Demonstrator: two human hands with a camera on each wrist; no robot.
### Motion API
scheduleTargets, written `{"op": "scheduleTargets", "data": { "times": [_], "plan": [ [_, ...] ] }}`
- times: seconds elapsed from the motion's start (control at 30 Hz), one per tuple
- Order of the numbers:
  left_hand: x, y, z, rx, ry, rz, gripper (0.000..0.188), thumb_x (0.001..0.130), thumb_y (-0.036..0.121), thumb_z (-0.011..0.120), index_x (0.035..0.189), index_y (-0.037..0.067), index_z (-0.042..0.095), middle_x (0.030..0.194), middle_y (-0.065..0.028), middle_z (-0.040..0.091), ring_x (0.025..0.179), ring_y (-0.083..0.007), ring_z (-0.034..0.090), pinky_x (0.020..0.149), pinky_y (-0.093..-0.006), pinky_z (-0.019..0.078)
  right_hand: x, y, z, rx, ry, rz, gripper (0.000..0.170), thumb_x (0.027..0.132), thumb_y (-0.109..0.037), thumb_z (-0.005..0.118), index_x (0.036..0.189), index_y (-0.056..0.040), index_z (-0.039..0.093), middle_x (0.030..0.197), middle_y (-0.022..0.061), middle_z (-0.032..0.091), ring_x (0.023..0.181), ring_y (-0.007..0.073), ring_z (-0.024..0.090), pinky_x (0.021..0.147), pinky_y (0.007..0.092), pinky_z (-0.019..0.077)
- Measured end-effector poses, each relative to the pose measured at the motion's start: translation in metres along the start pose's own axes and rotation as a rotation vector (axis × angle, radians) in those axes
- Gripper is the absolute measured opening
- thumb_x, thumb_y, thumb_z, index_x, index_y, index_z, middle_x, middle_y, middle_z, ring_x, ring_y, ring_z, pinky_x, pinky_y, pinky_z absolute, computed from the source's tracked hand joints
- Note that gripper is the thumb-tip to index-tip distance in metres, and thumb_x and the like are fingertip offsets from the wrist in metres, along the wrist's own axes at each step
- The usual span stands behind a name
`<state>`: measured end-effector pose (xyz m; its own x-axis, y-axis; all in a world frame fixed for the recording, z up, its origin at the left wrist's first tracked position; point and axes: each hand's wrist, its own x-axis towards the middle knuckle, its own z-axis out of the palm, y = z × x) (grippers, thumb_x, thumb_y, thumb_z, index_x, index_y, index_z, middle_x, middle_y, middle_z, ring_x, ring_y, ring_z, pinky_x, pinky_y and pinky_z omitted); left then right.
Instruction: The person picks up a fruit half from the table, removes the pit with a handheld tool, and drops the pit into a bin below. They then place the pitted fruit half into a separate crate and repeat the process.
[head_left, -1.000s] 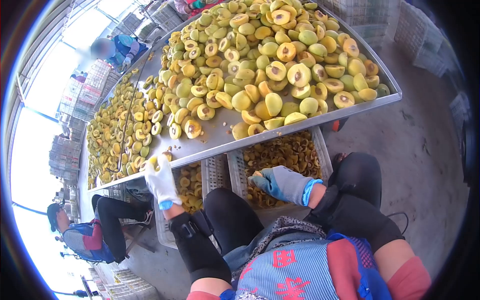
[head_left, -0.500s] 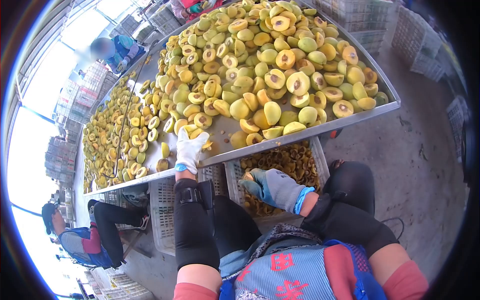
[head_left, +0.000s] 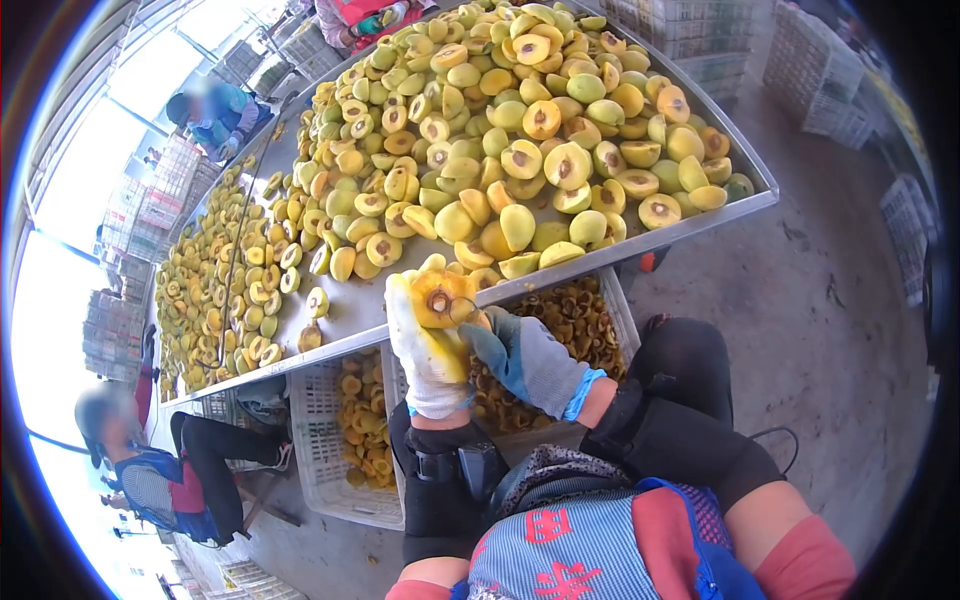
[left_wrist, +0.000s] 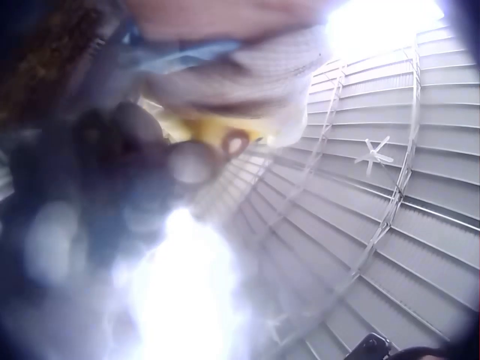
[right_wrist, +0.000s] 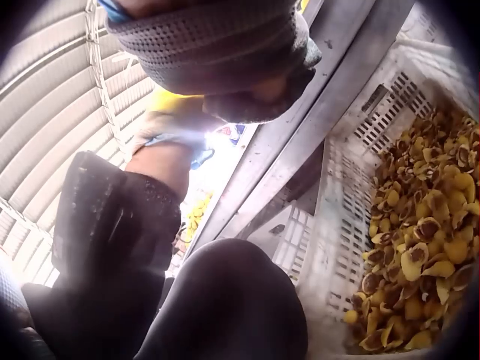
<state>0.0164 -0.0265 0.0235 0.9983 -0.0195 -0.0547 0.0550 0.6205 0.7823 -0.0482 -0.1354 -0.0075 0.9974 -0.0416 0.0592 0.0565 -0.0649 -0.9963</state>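
In the head view, the white-gloved left hand (head_left: 425, 350) holds a yellow fruit half (head_left: 440, 297), cut face up with a brown centre, by the tray's near edge. The grey-blue-gloved right hand (head_left: 535, 365) is curled at its right, pinching a small tool (head_left: 467, 308) whose thin curved loop lies over the cut face. Blurred in the left wrist view are the left glove (left_wrist: 240, 79) and yellow flesh (left_wrist: 214, 127). The right wrist view shows the right glove (right_wrist: 217, 52) from close by; its fingertips are hidden.
A metal-rimmed table (head_left: 650, 238) bears a large heap of fruit halves (head_left: 480, 130). Below its near edge stand a white crate (head_left: 312, 440) of fruit pieces and another crate (right_wrist: 337, 232) of brownish-yellow scraps. Other people (head_left: 150, 475) are around the table.
The left hand has come from the table's surface, right and toward the body, with a fruit half. The right hand has moved slightly and now meets it at the fruit.
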Motion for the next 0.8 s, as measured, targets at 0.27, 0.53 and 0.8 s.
{"op": "scheduleTargets", "data": {
  "times": [0.27,0.53,0.8],
  "plan": [
    [-0.007,-0.005,-0.003,0.122,-0.059,0.121,0.037,0.104,0.024,0.051,0.131,-0.001,0.048,0.126,-0.0148,0.057,0.116,-0.0267,0.06,0.094,-0.041,0.0563,-0.004,-0.01,-0.001,0.068,-0.043,0.057,0.05,0.1,-0.047,0.056,0.117,-0.0008,0.066,0.089,0.0219,0.07,0.078,0.0306,0.066,0.076,0.0395,0.0523],
    [-0.014,-0.005,-0.006,0.561,-0.109,0.354,0.035,0.103,0.026,0.05,0.127,0.0,0.052,0.124,-0.0159,0.06,0.108,-0.0253,0.062,0.093,-0.0401,0.0544,-0.005,-0.006,0.006,0.133,-0.039,0.047,0.053,0.101,-0.049,0.055,0.114,0.0008,0.066,0.089,0.0196,0.071,0.078,0.0247,0.066,0.077,0.0377,0.0526],
    [-0.013,-0.01,-0.019,0.967,-0.186,0.699,0.045,0.098,0.034,0.057,0.126,-0.002,0.051,0.115,-0.0133,0.06,0.102,-0.0221,0.062,0.089,-0.035,0.0539,-0.004,-0.01,0.005,0.195,-0.154,0.192,0.044,0.104,-0.038,0.054,0.112,0.0041,0.065,0.095,0.0047,0.071,0.089,0.0073,0.054,0.077,0.0287,0.0504]
  ]
}}
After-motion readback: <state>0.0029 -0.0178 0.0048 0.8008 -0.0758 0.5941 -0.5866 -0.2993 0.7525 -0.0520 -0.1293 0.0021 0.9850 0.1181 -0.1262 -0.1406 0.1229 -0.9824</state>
